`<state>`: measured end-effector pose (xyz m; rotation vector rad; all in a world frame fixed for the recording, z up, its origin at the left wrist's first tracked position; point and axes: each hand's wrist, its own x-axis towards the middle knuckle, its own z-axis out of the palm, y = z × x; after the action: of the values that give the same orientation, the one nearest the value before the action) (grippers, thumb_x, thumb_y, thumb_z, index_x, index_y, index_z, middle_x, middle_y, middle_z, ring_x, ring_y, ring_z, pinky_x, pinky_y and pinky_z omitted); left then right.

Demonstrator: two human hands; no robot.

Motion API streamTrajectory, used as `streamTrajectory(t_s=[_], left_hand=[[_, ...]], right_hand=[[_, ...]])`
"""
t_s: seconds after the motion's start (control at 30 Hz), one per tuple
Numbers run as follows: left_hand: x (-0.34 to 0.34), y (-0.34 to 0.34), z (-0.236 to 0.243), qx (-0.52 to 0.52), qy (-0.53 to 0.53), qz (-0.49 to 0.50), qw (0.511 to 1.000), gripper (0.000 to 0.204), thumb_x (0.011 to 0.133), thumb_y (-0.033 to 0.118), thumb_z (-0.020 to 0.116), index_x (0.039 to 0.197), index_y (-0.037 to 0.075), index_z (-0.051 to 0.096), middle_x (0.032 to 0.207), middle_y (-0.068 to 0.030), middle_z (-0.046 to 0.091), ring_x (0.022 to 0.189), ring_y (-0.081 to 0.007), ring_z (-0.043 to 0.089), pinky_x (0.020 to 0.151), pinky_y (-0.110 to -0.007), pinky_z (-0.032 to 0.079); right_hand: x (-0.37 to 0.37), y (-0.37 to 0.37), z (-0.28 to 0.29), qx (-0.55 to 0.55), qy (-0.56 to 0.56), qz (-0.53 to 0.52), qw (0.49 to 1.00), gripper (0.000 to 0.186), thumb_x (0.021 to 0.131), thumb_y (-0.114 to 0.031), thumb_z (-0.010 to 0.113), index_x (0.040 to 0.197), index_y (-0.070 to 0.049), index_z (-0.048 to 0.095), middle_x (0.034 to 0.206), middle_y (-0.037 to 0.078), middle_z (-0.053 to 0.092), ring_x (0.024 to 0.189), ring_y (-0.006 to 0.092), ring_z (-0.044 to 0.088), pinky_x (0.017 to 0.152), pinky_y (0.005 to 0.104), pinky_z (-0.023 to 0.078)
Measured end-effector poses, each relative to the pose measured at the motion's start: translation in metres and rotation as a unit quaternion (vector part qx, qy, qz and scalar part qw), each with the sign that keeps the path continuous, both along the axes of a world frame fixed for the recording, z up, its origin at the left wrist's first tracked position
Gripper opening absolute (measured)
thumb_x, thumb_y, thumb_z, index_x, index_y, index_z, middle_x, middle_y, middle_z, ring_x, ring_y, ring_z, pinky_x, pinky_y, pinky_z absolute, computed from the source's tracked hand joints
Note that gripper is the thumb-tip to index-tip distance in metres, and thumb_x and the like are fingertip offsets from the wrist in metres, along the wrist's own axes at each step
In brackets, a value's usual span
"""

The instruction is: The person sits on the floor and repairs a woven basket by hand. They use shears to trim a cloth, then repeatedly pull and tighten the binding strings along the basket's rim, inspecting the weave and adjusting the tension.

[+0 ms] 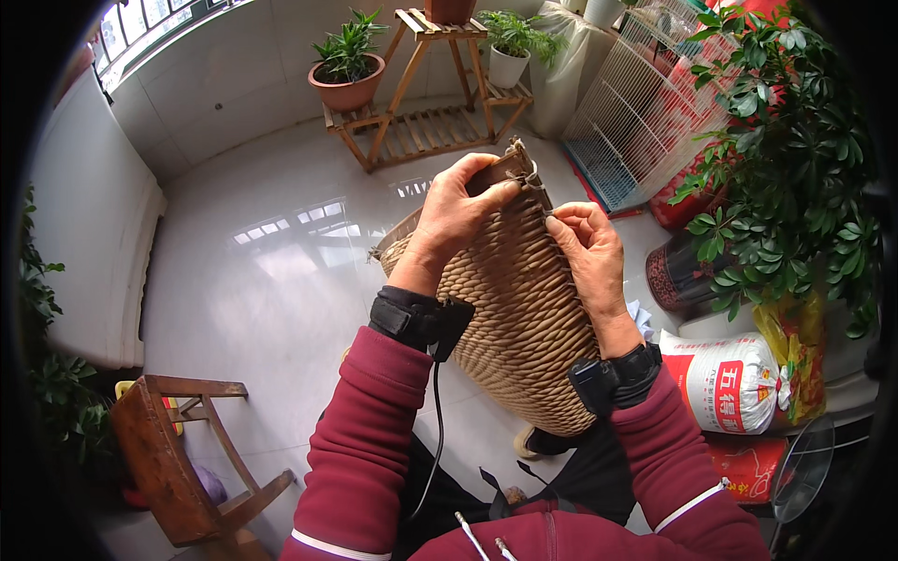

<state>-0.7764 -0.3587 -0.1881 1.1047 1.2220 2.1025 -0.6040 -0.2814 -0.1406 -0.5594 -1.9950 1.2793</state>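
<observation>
A tan woven basket (510, 309) of thick twisted cord is tilted up in front of me, above my legs. A flat brown wooden strip (496, 175) runs along its upper rim. My left hand (460, 208) is closed on that rim, thumb on the weave and fingers over the wood. At the far corner a pale thin strand (533, 174) loops around the frame. Just below it, at the basket's right edge, my right hand (591, 251) is closed in a pinch. What sits between its thumb and forefinger is too small to tell.
Ahead stands a slatted wooden plant stand (421, 140) with potted plants. A wire cage (636, 103) and a leafy plant (786, 159) are at the right, above a white-and-red sack (720, 383). A wooden stool (178, 458) is at lower left.
</observation>
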Motion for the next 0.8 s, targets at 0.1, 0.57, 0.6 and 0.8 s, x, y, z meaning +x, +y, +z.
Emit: streamTrajectory(t_s=[0.1, 0.57, 0.6, 0.8], left_hand=[[-0.002, 0.001, -0.001, 0.004, -0.001, 0.007, 1.000, 0.032, 0.084, 0.012, 0.072, 0.112, -0.001, 0.062, 0.099, -0.0025, 0.065, 0.090, -0.0091, 0.058, 0.082, -0.025, 0.048], [-0.004, 0.004, -0.014, -0.020, 0.082, 0.116, 0.990, 0.036, 0.080, 0.021, 0.073, 0.109, 0.003, 0.062, 0.094, -0.0113, 0.068, 0.088, -0.0197, 0.065, 0.080, -0.032, 0.052], [-0.005, 0.004, -0.014, -0.017, 0.081, 0.106, 0.991, 0.036, 0.082, 0.019, 0.073, 0.110, 0.001, 0.061, 0.094, -0.0093, 0.068, 0.088, -0.0159, 0.063, 0.080, -0.030, 0.051], [-0.002, 0.002, -0.016, -0.021, 0.081, 0.131, 0.988, 0.035, 0.079, 0.023, 0.073, 0.106, 0.003, 0.063, 0.096, -0.0147, 0.068, 0.090, -0.0251, 0.067, 0.080, -0.035, 0.052]], right_hand=[[-0.011, -0.004, 0.011, 0.159, -0.057, -0.055, 0.984, 0.018, 0.087, -0.016, 0.071, 0.096, -0.003, 0.063, 0.094, 0.004, 0.068, 0.081, 0.0116, 0.064, 0.073, 0.0238, 0.051], [-0.033, -0.003, 0.021, 0.316, -0.100, -0.040, 0.943, 0.013, 0.079, -0.008, 0.074, 0.086, 0.000, 0.068, 0.083, 0.006, 0.063, 0.080, 0.0174, 0.063, 0.073, 0.0285, 0.051], [-0.033, -0.004, 0.020, 0.359, -0.100, -0.042, 0.927, 0.012, 0.079, -0.008, 0.074, 0.086, 0.000, 0.068, 0.083, 0.005, 0.063, 0.081, 0.0183, 0.063, 0.073, 0.0290, 0.050], [-0.026, -0.013, 0.017, 0.446, -0.082, -0.034, 0.891, 0.010, 0.081, -0.005, 0.069, 0.090, -0.001, 0.069, 0.085, 0.010, 0.065, 0.075, 0.0245, 0.064, 0.067, 0.0315, 0.051]])
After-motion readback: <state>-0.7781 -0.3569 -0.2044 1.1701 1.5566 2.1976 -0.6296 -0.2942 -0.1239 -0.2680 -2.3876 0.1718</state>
